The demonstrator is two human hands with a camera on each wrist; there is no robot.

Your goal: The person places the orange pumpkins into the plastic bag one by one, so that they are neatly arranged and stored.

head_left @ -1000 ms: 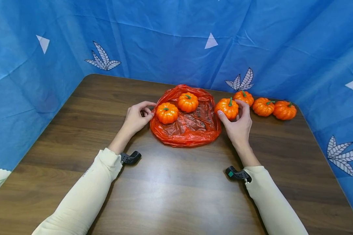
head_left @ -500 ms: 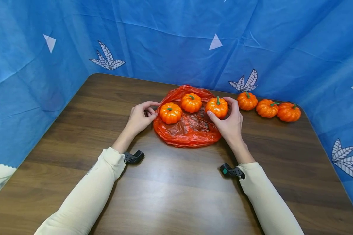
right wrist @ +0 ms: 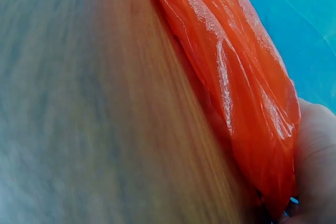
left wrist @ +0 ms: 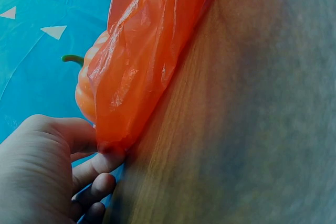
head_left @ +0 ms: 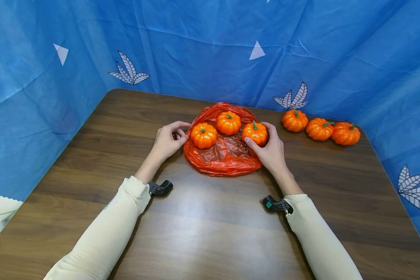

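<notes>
A red plastic bag (head_left: 227, 165) lies spread open on the table, its rim rolled outward. Two small orange pumpkins with green stems rest in it, the left pumpkin (head_left: 203, 135) and the back pumpkin (head_left: 228, 123). My left hand (head_left: 168, 140) pinches the bag's left rim between thumb and finger, as the left wrist view also shows. At the bag's right side my right hand (head_left: 271, 149) grips a third pumpkin (head_left: 254, 133), thumb in front and fingers behind. In the right wrist view the bag wall (right wrist: 247, 108) hides that pumpkin.
Three more pumpkins stand in a row at the back right: one near the curtain (head_left: 294, 120), a middle one (head_left: 319, 129) and an end one (head_left: 345, 133). A blue patterned curtain (head_left: 203, 50) borders the wooden table (head_left: 210, 225) at the back and sides.
My right hand has carried its pumpkin leftward from beside the row and lowered it inside the bag's right part. My left hand keeps its pinch on the rim. The view has shifted slightly.
</notes>
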